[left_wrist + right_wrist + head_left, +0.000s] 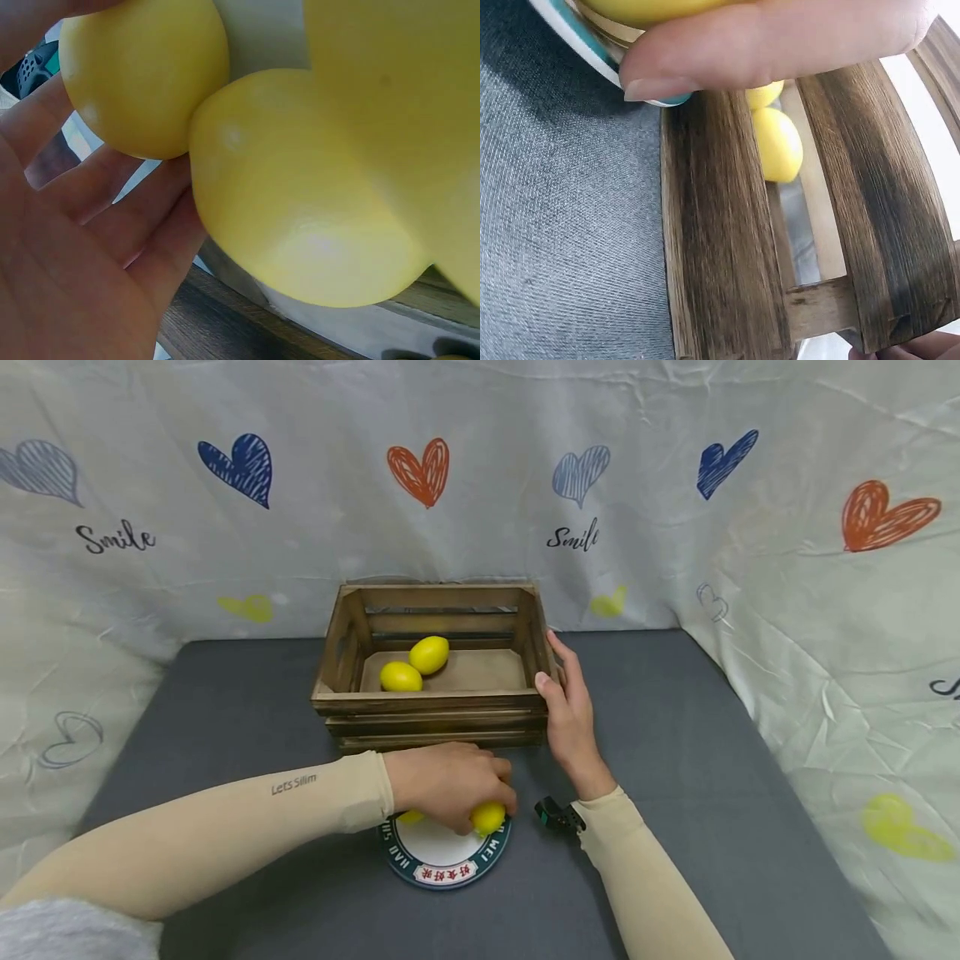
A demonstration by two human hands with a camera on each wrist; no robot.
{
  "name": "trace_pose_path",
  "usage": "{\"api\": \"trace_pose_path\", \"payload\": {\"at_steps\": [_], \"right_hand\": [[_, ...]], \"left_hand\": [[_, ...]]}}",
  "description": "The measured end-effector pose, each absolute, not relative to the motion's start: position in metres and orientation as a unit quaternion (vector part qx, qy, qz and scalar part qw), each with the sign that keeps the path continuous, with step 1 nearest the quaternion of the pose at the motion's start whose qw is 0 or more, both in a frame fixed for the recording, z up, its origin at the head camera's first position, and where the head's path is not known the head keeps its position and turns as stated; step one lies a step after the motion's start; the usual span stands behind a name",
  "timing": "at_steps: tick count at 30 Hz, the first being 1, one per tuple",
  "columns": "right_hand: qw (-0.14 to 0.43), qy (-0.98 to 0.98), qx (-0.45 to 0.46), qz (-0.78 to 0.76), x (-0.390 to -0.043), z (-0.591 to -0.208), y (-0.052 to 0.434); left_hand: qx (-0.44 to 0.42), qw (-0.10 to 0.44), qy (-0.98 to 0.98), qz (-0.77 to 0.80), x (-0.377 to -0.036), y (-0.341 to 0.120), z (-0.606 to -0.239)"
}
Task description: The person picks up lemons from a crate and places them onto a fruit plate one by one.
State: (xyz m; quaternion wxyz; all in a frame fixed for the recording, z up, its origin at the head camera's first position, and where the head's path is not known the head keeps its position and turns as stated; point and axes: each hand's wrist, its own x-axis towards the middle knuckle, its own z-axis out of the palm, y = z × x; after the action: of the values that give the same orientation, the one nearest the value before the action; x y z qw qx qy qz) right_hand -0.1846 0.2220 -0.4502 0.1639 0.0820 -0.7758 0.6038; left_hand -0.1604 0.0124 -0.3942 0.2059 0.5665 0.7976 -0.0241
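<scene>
My left hand (453, 781) reaches over a round plate (444, 887) and grips a yellow lemon (487, 817) between thumb and fingers. Another lemon (410, 817) shows partly on the plate beneath the wrist. Up close in the left wrist view, the held lemon (142, 79) touches a second lemon (292, 202), and a third (405, 105) fills the right side. At the right end of a slatted wooden crate (435, 703), my right hand (573, 727) holds the side wall, thumb on the rim. Inside the crate lie two lemons, one in front (401, 677) and one behind (429, 655).
The crate stands on a dark grey tabletop (247, 710), directly behind the plate. A white curtain (487, 410) with printed hearts hangs behind and to the right. On the right wrist sits a black device (558, 815).
</scene>
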Motion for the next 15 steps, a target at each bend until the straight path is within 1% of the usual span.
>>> {"api": "trace_pose_path", "payload": {"at_steps": [5, 11, 15], "right_hand": [[0.161, -0.799, 0.079, 0.574, -0.1842, -0.4474, 0.2208], [0.15, -0.8, 0.068, 0.577, -0.1834, -0.4484, 0.2229], [0.146, -0.797, 0.069, 0.582, -0.1846, -0.4508, 0.2244]], "left_hand": [[0.565, 0.2, 0.801, -0.014, -0.159, 0.0069, -0.3966], [0.563, 0.201, 0.802, 0.002, -0.1582, 0.0044, -0.3978], [0.563, 0.186, 0.806, -0.006, -0.1582, 0.0029, -0.3922]]}}
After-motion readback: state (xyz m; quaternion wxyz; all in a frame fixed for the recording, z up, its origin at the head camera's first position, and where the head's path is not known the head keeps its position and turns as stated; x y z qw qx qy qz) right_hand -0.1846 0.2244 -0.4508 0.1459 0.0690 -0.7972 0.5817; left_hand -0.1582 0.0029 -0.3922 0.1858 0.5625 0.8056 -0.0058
